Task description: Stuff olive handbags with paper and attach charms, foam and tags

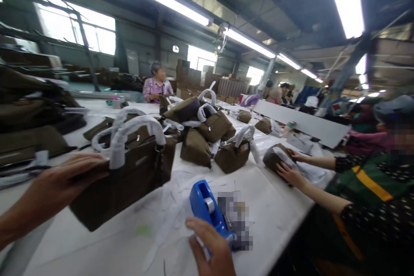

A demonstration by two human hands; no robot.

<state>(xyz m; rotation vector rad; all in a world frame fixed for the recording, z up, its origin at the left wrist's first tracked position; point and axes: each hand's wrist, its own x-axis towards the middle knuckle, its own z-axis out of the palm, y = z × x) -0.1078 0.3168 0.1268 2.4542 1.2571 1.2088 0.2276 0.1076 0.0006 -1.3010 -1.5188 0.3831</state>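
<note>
A brown handbag [129, 189] with white-wrapped handles stands on the white table at the left. My left hand [69, 177] rests on its upper left edge, fingers stretched out together and thumb partly hidden, pressing against the bag. Near the table's front, my right hand [211, 246] has its fingers apart, close by the blue tape dispenser [203, 200], and nothing shows between them. Whether its fingertips touch the dispenser is unclear. A pixelated item [234, 220] lies just right of the dispenser.
Several brown handbags [216, 127] are heaped at mid-table [258, 224]. A co-worker's hands [291, 172] touch another bag at the right. Dark bags [32, 116] are piled at the far left. Another person [158, 84] sits beyond the heap.
</note>
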